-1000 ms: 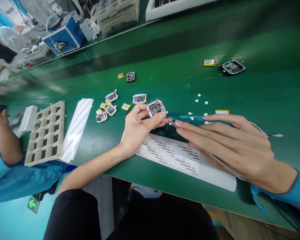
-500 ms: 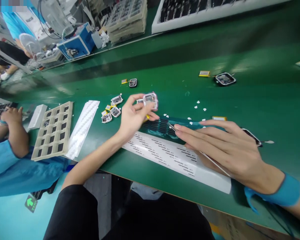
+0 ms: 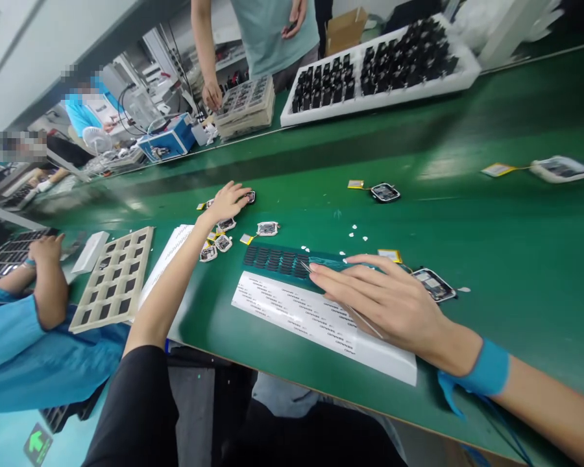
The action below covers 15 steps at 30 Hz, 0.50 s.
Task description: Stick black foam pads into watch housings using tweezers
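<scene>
My left hand [image 3: 226, 200] is stretched far out over the green belt [image 3: 491, 246], fingers spread flat, fingertips at a small black watch module [image 3: 250, 196]. I cannot see the pink-rimmed module it held. My right hand [image 3: 384, 298] lies on a teal strip of dark pads [image 3: 277, 258] and a white label sheet [image 3: 296, 308], fingers long, pinching thin metal tweezers [image 3: 307, 267] whose tip pokes out to the left. Several open watch modules [image 3: 267, 228] with yellow batteries lie between the hands.
A cell tray [image 3: 111, 279] and label sheets [image 3: 168, 256] lie at left beside a co-worker's blue sleeve [image 3: 10, 337]. More modules [image 3: 384, 192] [image 3: 433, 284] sit on the belt. Across it stand a white tray of black parts [image 3: 292, 113], stacked trays [image 3: 246, 107], a blue box [image 3: 170, 139] and a standing person [image 3: 267, 32].
My left hand, which held a pink-rimmed module near the strip, has reached far forward to the black module. My view has tilted up. The right hand stays on the strip.
</scene>
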Tool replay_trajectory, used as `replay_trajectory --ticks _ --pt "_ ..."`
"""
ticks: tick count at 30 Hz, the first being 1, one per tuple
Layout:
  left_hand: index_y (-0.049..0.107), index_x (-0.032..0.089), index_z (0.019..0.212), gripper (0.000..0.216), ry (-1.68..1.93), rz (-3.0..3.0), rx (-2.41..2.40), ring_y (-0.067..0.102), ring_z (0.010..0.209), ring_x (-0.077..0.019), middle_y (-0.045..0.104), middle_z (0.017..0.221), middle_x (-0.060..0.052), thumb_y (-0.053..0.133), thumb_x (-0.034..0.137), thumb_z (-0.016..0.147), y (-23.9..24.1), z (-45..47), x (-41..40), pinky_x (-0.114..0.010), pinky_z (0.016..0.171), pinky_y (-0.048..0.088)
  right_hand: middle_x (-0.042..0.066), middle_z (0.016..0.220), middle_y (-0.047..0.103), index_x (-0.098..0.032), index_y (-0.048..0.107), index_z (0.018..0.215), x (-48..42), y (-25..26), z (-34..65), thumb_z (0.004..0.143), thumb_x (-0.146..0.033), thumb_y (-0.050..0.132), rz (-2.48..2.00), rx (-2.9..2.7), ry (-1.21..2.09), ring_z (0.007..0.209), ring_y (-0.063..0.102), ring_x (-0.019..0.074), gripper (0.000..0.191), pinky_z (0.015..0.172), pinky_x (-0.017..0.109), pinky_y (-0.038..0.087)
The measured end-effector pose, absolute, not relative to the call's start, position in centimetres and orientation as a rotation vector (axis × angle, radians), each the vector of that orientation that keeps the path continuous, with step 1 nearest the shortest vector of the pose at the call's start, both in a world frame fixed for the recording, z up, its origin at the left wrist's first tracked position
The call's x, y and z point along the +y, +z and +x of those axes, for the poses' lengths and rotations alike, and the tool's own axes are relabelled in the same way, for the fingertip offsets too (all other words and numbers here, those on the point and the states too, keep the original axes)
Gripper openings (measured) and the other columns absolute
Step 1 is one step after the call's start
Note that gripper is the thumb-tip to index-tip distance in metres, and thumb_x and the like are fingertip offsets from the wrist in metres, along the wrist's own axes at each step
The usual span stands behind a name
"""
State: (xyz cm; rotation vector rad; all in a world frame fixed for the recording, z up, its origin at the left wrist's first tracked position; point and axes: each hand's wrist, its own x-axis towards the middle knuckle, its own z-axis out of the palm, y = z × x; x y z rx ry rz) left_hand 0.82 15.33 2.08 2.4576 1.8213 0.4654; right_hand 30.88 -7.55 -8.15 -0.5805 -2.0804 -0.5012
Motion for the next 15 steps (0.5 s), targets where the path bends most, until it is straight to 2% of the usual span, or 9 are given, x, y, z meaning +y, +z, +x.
replay_trajectory --ticks 3,6,8,11,13,15 --pt "0.069 0.016 0.105 0.027 0.473 2.423 1.743 0.053 0.143 -0.0318 0.072 0.134 -0.013 0.074 0.018 0.079 2.1 1.4 15.5 -0.046 0.128 0.034 0.010 0.134 0.074 -0.010 0.063 0.135 -7.5 -8.1 30.8 0.112 -0.007 0.055 -0.575 -2.080 -0.511 0.088 0.073 0.0213 0.025 0.090 0.046 0.060" --pt "0.060 0.017 0.093 0.029 0.596 2.351 1.735 0.064 0.128 -0.0366 0.075 0.118 -0.017 0.078 0.011 0.071 2.8 1.5 14.8 -0.052 0.118 0.045 0.010 0.131 0.075 -0.008 0.063 0.134 -7.5 -7.8 30.9 0.111 -0.008 0.057 -0.576 -2.078 -0.524 0.095 0.073 0.0244 0.023 0.088 0.046 0.061" --pt "0.054 0.019 0.090 0.027 0.670 2.309 1.696 0.071 0.116 -0.0336 0.077 0.108 -0.014 0.075 0.012 0.075 3.1 2.0 13.3 -0.050 0.109 0.053 0.010 0.131 0.075 -0.010 0.063 0.133 -7.5 -7.6 31.0 0.110 -0.007 0.058 -0.592 -2.066 -0.516 0.104 0.073 0.0281 0.024 0.087 0.045 0.061" --pt "0.048 0.022 0.093 0.023 0.826 2.159 1.406 0.078 0.101 -0.0249 0.079 0.101 -0.008 0.070 0.026 0.089 2.8 3.8 9.3 -0.041 0.096 0.061 0.013 0.133 0.074 -0.011 0.062 0.134 -7.5 -7.6 31.3 0.106 0.000 0.058 -0.614 -2.050 -0.485 0.113 0.071 0.0316 0.031 0.093 0.046 0.061" --pt "0.050 0.023 0.100 0.030 0.962 1.877 0.997 0.080 0.097 -0.0234 0.080 0.101 -0.007 0.075 0.036 0.090 2.2 5.7 5.6 -0.040 0.094 0.062 0.012 0.122 0.077 -0.013 0.060 0.137 -7.5 -7.7 31.3 0.103 0.005 0.053 -0.604 -2.024 -0.443 0.104 0.073 0.0291 0.039 0.088 0.043 0.061" --pt "0.057 0.023 0.107 0.037 0.958 1.665 0.792 0.080 0.092 -0.0225 0.081 0.098 -0.005 0.083 0.042 0.087 1.1 7.6 1.7 -0.037 0.089 0.064 0.007 0.098 0.076 -0.015 0.058 0.141 -7.6 -7.8 31.3 0.102 0.008 0.043 -0.607 -1.964 -0.393 0.082 0.071 0.0241 0.048 0.073 0.037 0.058"
